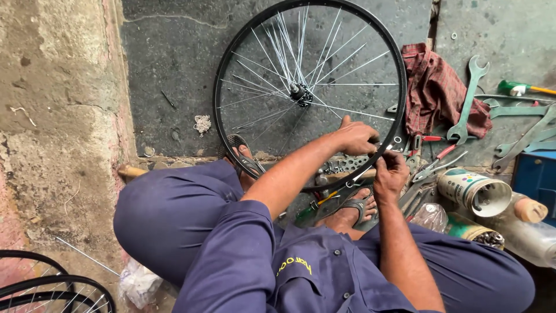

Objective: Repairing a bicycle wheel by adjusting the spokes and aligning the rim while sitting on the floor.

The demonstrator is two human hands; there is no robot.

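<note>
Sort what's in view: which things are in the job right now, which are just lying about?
In hand:
bicycle wheel, rim held at its near edge
left hand on the rim
right hand at the rim
spokes

Lying about:
red rag
large spanner
green-handled screwdriver
pliers
tin can

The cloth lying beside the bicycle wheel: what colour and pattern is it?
The cloth is red with a faint checked pattern, seen in the head view.

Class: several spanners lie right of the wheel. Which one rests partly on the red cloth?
The big open-ended spanner, standing almost upright in the picture: its lower jaw overlaps the red cloth. The other spanners lie further right, off the cloth.
</note>
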